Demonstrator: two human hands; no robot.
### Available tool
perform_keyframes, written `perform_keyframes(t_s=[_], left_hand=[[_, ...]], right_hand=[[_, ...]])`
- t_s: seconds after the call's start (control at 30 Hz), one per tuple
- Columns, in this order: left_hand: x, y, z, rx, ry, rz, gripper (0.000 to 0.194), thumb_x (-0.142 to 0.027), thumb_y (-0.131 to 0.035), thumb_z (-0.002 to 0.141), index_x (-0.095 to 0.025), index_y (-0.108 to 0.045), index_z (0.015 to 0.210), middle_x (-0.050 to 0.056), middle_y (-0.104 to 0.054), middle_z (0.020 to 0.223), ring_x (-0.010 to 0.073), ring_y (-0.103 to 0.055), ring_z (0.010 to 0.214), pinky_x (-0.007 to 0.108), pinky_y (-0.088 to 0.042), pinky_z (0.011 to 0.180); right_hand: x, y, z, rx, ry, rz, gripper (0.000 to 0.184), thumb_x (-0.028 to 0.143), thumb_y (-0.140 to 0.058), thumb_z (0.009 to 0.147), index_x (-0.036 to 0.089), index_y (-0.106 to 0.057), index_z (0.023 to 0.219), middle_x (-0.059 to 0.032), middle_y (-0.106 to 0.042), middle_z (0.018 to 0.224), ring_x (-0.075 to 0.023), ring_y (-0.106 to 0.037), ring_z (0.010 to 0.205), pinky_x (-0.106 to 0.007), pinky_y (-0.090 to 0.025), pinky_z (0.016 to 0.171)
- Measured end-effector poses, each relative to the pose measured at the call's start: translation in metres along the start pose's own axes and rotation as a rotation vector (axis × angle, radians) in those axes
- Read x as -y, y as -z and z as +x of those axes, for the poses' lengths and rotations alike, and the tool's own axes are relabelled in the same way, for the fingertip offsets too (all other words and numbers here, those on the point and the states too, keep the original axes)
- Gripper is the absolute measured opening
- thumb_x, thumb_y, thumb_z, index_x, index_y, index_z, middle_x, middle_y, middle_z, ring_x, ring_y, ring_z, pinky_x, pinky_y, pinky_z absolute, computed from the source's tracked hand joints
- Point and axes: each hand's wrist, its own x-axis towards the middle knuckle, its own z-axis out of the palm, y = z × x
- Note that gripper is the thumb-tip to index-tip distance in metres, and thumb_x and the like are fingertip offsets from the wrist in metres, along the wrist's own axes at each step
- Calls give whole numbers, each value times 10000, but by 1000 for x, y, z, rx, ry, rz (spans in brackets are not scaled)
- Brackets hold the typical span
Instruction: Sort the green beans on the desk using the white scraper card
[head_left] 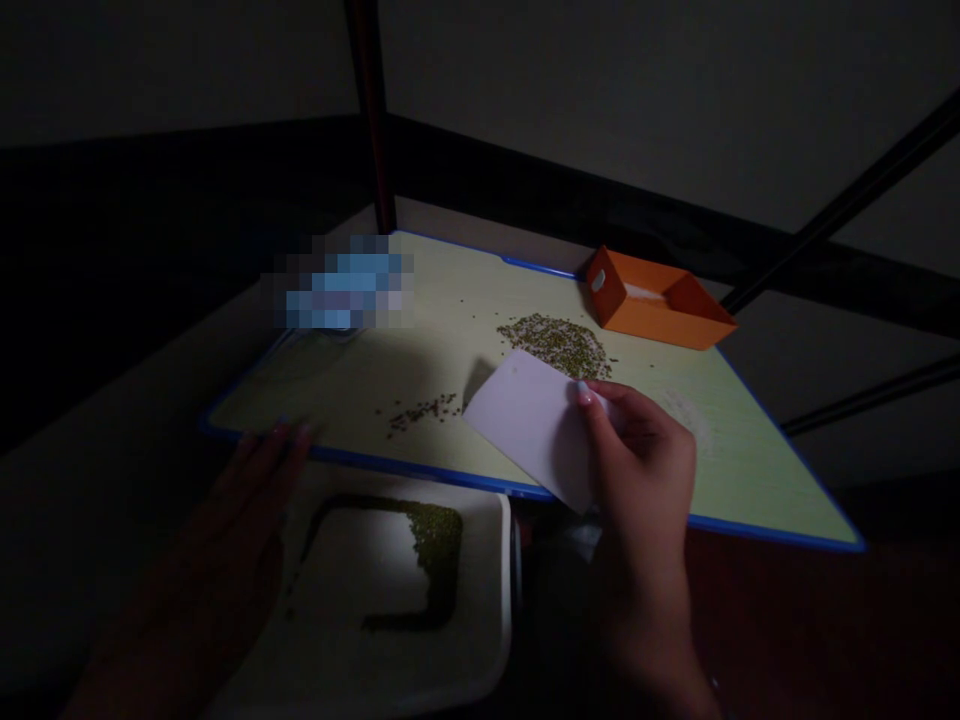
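Note:
In the head view my right hand pinches a flat white card between thumb and fingers. The card tilts over the board, close to its front edge. Just beyond it lies a heap of small greenish seeds or beans. A smaller, darker scatter of bits is left of the card. My left hand is in deep shade, fingers stretched out at the board's front edge. Below that edge a white basin holds green grains along its sides, partly behind my left hand.
The pale board has a blue rim and rests on a table. An orange open box stands at its far right, and a blurred-out blue thing lies at the left. Dark bars cross the right side.

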Motion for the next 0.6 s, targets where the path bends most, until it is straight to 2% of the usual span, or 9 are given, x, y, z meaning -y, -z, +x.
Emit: perform_keyframes(t_s=[0.23, 0.47, 0.6], left_hand=[[2, 0, -2, 14, 10, -7, 660, -254, -298, 958, -407, -134, 1578, 11, -366, 1696, 280, -299, 1567, 539, -549, 1160], [-1, 2, 0, 26, 10, -12, 686, -235, -313, 943, -415, -115, 1574, 21, -388, 1682, 292, -335, 1548, 543, -566, 1142], [1, 0, -1, 31, 14, -21, 697, -225, -319, 934, -405, -120, 1577, 11, -341, 1705, 289, -300, 1569, 542, -546, 1169]], right_hand=[[-12, 8, 13, -64, -48, -25, 246, 404, -751, 789, 177, -818, 857, -55, -775, 765, -179, -644, 641, -306, -482, 590], [-12, 12, 18, -158, -115, 8, 285, 439, -785, 752, 170, -812, 845, -47, -738, 708, -169, -586, 600, -278, -406, 529], [-11, 9, 17, -107, -112, 11, 277, 432, -769, 768, 169, -805, 846, -44, -730, 710, -170, -589, 608, -288, -420, 540]])
